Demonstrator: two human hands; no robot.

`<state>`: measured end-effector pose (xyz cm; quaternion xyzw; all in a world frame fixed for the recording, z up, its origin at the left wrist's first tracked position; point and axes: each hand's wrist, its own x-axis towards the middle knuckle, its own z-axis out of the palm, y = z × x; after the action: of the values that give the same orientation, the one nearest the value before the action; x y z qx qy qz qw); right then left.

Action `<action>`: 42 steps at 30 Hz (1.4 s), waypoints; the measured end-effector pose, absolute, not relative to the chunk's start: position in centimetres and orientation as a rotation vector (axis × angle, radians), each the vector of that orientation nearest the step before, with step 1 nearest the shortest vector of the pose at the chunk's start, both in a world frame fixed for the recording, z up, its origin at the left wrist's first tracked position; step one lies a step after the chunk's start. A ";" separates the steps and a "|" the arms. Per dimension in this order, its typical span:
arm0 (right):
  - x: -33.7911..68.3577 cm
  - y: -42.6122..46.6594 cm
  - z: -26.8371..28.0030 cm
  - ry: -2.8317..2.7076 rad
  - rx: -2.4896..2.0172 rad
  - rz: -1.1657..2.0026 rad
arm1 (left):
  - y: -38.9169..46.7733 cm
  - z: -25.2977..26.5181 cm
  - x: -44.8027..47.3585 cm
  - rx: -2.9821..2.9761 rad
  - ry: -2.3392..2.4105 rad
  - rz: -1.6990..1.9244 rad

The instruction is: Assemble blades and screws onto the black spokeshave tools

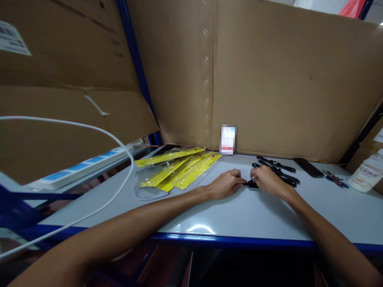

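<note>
My left hand [229, 184] and my right hand [267, 180] meet low over the white tabletop, both closed. Between their fingertips is a small dark object [253, 185], mostly covered by the fingers, so its kind is unclear. The left fingers pinch its left end, and the right fingers grip it from above. Just behind and beside my right hand lie several glossy black tools with long handles [277, 164], partly hidden by that hand. Left of my left hand, yellow-and-clear plastic packages [196, 169] are fanned out in an overlapping pile.
A phone with a lit, blurred screen [228, 139] leans against the cardboard wall [269, 79]. At right are a dark phone [309, 167], keys [336, 179] and a white bottle [366, 173]. A white cable [131, 171] loops at left near a power strip [80, 167].
</note>
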<state>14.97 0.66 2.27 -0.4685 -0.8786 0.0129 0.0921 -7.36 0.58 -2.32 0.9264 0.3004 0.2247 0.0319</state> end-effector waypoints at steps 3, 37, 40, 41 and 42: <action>15.0 0.9 2.4 -2.607 -1.360 0.051 | 0.7 -2.5 -7.4 2.865 0.912 0.693; 15.2 0.7 3.7 -2.446 -1.392 0.218 | 0.2 -2.0 -7.3 2.883 0.915 0.656; 16.4 0.7 4.8 -2.601 -1.224 0.321 | 0.2 -2.0 -7.3 2.897 0.909 0.653; 16.6 0.7 5.1 -2.643 -1.197 0.348 | 0.2 -2.0 -7.3 2.901 0.907 0.654; 16.7 0.7 5.2 -2.669 -1.196 0.352 | 0.2 -2.1 -7.3 2.902 0.904 0.655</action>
<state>16.69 0.68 5.18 -0.4040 -0.9017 0.1189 0.0975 -7.26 0.18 -2.06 0.9332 0.2907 0.2108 0.0161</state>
